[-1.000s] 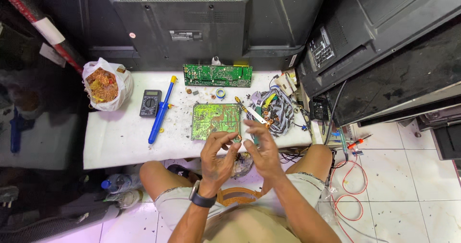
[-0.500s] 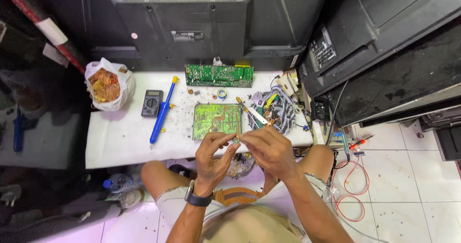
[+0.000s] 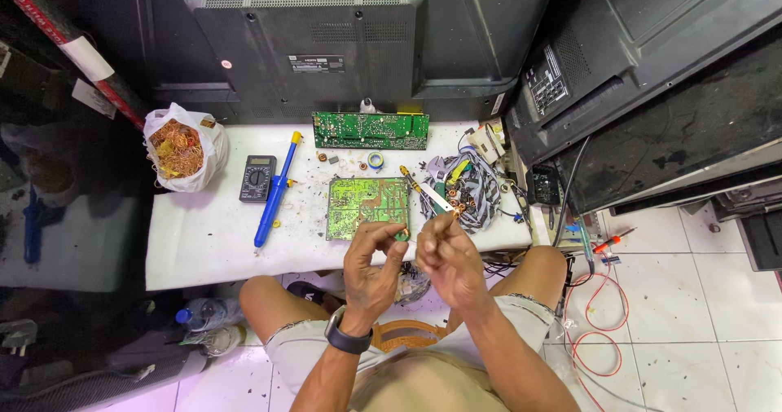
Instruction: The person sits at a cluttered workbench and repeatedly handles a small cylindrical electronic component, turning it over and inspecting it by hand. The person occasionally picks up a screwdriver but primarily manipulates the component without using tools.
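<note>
A small green part (image 3: 401, 234) is sitting pinched at the fingertips of the left hand (image 3: 371, 261), raised just above the near edge of the counter (image 3: 204, 241), in front of the light-green circuit board (image 3: 366, 207). It looks tiny, light and rigid, probably easy to drop or crack, so it is best gripped by its edges with fingertips alone. The left grip is closing on that part; the right hand (image 3: 448, 257) is curling its fingers together just beside it, and whether it is holding anything I cannot tell. A screwdriver (image 3: 423, 190) is lying past the board's right edge, touching a tangle of wires (image 3: 472, 196). Farther back a darker green board (image 3: 371, 130) is lying against the black television back (image 3: 326, 45). To the left are lying a blue desoldering pump (image 3: 275, 192), a multimeter (image 3: 257, 177) and a white bag of copper wire (image 3: 181, 147).
</note>
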